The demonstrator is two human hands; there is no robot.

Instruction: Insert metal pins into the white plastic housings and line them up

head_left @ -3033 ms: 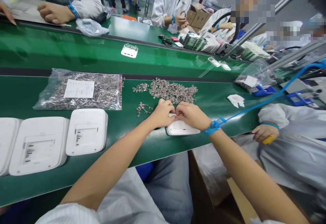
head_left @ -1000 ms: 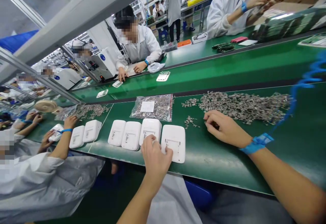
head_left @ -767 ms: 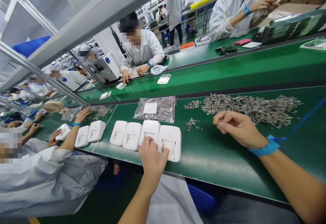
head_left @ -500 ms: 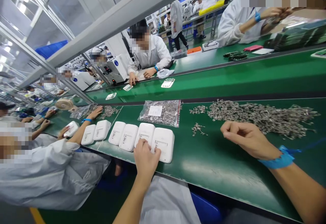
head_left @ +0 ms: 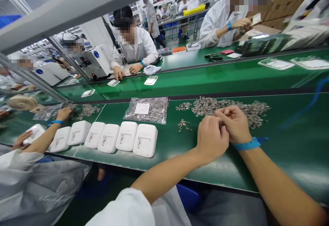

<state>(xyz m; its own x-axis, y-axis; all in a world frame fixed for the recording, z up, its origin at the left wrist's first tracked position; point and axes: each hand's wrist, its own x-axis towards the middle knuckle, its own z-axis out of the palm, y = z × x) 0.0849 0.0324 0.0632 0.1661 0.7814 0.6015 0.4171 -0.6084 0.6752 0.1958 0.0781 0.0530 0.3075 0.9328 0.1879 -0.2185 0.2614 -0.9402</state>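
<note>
Meeting knuckle to knuckle on the green bench [head_left: 210, 171], the left hand [head_left: 212, 139] and right hand [head_left: 232, 123] curl shut; whether they pinch anything cannot be told. They sit at the near edge of the loose metal parts [head_left: 226, 107], with white housings [head_left: 123, 137] lined up well to their left

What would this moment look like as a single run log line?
left hand: beside right, fingers curled | right hand: at loose pile of small silver metal parts | white plastic housings: rowed left on green belt

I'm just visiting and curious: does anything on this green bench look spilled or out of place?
Small metal parts lie in a loose heap on the bare green bench, beyond both hands, while a clear bag holds more. The white cases sit in a tidy row.
</note>
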